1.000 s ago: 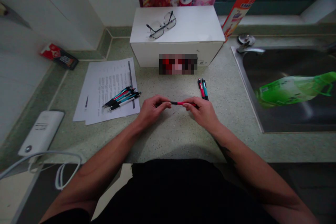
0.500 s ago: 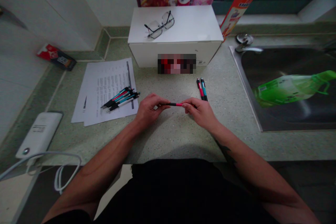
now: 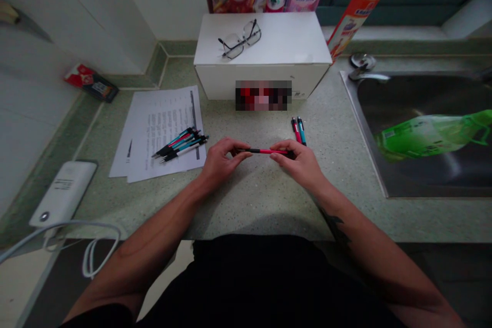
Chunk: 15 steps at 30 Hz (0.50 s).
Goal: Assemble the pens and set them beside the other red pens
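Level between my two hands is a red and black pen [image 3: 265, 151], a little above the counter. My left hand [image 3: 225, 158] pinches its dark end between thumb and fingers. At the other end, the thumb and fingers of my right hand [image 3: 295, 160] close on the red barrel. Two more pens, one red [image 3: 296, 130] and one teal [image 3: 302, 131], lie side by side just beyond my right hand. Left of my left hand, several pens [image 3: 180, 144] in teal, red, white and black rest in a loose pile on printed paper sheets [image 3: 165, 107].
A white box [image 3: 269, 41] stands at the back, with eyeglasses [image 3: 241, 43] on top. The sink [image 3: 363, 136] on the right holds a green bottle [image 3: 430, 134]. A white power bank [image 3: 63, 192] with a cable lies at left, and a red and black pack [image 3: 91, 82] leans near the wall.
More of the red barrel shows between my hands, and the right hand's grip looks slightly looser. The whole view has shifted a little; both hands still hold the pen.
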Motion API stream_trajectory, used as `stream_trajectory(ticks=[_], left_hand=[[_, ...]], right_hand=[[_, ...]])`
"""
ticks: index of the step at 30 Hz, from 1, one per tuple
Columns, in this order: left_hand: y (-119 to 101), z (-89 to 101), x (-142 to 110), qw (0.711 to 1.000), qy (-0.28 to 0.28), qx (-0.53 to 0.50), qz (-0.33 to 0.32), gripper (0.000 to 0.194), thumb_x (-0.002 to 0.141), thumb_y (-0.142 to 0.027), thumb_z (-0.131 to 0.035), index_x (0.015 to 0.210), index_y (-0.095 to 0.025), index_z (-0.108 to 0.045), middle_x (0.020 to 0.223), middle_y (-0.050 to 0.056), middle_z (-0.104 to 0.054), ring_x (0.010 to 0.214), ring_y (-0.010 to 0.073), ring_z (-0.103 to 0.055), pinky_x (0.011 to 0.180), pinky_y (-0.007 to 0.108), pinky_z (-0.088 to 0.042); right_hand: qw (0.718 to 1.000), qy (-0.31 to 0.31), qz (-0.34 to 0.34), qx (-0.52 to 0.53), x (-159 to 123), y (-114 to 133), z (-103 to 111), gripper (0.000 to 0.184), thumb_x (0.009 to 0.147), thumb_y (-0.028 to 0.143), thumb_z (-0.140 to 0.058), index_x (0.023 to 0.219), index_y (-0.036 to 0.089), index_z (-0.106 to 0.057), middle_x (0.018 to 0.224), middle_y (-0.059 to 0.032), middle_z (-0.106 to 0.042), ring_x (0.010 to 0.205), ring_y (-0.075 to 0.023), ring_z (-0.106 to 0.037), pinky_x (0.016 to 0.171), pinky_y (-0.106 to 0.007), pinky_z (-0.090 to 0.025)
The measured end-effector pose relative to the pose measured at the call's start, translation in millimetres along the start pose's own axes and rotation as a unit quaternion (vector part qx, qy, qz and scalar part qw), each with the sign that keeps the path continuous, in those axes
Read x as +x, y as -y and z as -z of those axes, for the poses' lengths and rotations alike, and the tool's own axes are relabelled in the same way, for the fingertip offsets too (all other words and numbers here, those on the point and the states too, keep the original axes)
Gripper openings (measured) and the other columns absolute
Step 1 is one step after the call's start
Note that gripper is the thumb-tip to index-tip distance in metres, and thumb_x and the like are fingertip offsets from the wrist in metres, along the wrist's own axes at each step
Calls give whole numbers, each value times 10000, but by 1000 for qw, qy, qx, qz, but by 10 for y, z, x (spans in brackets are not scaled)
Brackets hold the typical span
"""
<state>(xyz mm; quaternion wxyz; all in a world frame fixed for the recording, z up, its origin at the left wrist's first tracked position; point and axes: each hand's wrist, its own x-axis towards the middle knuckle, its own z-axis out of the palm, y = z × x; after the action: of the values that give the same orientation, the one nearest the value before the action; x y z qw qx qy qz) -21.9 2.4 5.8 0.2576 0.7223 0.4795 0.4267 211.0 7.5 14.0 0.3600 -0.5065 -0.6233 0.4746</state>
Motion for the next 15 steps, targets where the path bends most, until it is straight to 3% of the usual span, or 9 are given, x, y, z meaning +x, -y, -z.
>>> stream_trajectory(ticks=[5,15], left_hand=[[-6,3,2,1000,7,-12,-6,121,824,-215,-794,927,-188,-737,768,2,-662,676,120,-590,651,244,-499],[-1,14,-1,998,14,11,-54,77,892,-262,-726,931,-196,-726,801,26,-698,732,150,-608,684,286,-503]], right_hand=[[1000,-14,-9,-21,-13,17,14,259,845,432,-665,844,174,-692,628,3,-614,539,-121,-517,513,-265,-378],[998,10,-48,27,-6,9,0,437,866,601,-615,708,194,-599,485,38,-516,425,-95,-438,427,-242,-351]])
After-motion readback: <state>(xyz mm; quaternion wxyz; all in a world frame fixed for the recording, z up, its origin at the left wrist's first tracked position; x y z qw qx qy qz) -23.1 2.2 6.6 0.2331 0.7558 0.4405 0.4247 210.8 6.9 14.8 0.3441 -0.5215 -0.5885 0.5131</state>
